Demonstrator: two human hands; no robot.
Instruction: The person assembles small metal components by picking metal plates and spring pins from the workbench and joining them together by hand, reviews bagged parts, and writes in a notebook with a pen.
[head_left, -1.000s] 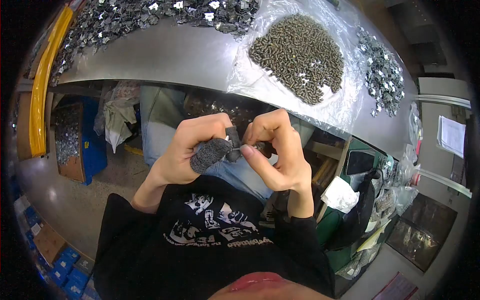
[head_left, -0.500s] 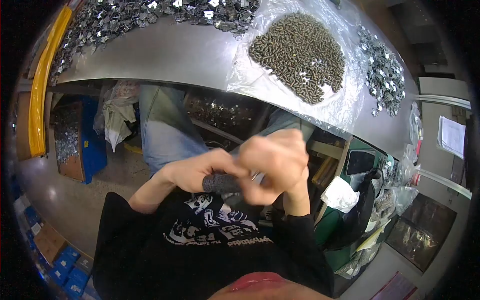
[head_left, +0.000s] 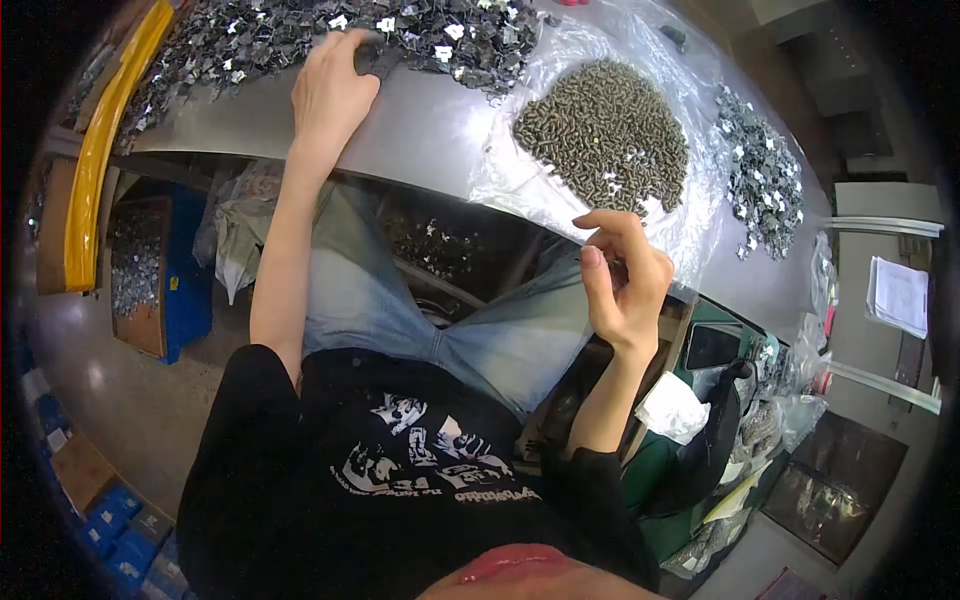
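Currently, the left hand (head_left: 335,85) reaches out to the left of the screw heap (head_left: 605,130), back of the hand upward, its fingers over the clip pile (head_left: 235,45) of flat, dark metal pieces with a few bright ones scattered among them. The fingertips blur into those pieces, so I cannot tell whether they grasp one or merely touch. The right hand (head_left: 632,285) is raised on the near side of the screw heap, between it and the person's body. Its thumb and index fingertip stand apart, while the other fingers curl toward the palm; whether anything is kept inside that curl I cannot tell.

The screw heap itself, many short brownish-grey pieces, lies on a clear plastic sheet (head_left: 497,172), which spreads around it on the metal worktable (head_left: 425,115). To the right of the heap sits a smaller clip pile (head_left: 768,190), also dark with bright flecks. Nearer the person and right of the heap are a dark-screened device (head_left: 712,345) and a crumpled white tissue (head_left: 675,408). Well to the left of the heap, a glossy yellow strip (head_left: 110,150) runs beside the worktable, with a blue bin (head_left: 185,270) lower down.
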